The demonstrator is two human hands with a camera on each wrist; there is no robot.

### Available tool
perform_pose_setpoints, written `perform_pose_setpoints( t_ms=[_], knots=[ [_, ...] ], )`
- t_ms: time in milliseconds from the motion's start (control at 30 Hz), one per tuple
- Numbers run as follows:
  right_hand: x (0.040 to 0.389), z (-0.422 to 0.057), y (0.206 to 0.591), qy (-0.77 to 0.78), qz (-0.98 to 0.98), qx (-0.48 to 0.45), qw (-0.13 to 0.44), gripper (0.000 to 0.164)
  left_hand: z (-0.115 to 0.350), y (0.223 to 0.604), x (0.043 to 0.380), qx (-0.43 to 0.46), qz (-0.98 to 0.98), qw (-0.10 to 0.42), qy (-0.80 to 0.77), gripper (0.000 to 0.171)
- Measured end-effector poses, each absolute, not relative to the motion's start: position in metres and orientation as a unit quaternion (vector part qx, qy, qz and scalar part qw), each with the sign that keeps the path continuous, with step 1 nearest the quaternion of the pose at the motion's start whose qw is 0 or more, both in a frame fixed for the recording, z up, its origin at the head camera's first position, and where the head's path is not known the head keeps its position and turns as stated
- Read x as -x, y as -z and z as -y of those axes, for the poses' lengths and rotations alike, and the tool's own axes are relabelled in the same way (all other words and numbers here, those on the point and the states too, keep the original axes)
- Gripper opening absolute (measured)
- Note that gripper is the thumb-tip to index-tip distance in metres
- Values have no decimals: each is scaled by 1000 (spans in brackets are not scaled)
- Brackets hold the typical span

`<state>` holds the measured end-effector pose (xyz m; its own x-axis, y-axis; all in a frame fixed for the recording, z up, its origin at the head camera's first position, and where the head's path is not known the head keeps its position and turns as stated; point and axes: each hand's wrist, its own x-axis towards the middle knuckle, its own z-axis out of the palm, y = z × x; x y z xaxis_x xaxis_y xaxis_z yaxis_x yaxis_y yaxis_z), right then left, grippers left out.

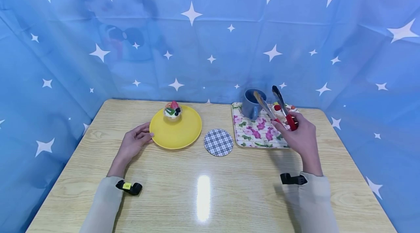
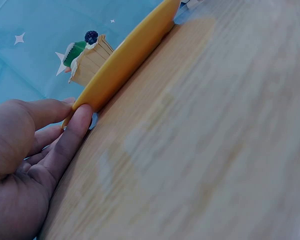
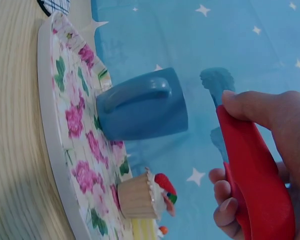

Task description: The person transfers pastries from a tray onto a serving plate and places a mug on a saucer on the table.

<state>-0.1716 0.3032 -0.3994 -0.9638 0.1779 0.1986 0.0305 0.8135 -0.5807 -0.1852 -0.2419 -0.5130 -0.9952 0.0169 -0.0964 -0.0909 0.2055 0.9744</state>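
A: ok so where are we at here?

B: Our read: lining up a pick from the floral tray. Our right hand is wrapped round the red handles of the tongs, arms spread, nothing between the tips. Left hand is pinching the rim of the yellow plate on the left of the bench, probably to steady it.

A: and what's in what?

B: Plate's got one fruit-topped cupcake near its far edge. The tray, over on the right, carries a blue mug and, beside it, another cupcake, plus a yellow-striped thing we can barely see. Can't see down to the mug's bottom either, so no clue on contents. The checked coaster lies between plate and tray.

A: so what does the next move call for?

B: We'd guess lowering the tips round the tray cupcake's sides and squeezing gently, since that topping looks squashable. Mug's close, so we'd mind that too.
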Motion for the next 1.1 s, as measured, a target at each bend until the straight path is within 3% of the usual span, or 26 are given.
perform_pose_setpoints(
  t_ms=[1100],
  knots=[
    [169,-336,413,-295,945,101,99,86,239,513,184,35,-780,42,-623,60]
  ],
)
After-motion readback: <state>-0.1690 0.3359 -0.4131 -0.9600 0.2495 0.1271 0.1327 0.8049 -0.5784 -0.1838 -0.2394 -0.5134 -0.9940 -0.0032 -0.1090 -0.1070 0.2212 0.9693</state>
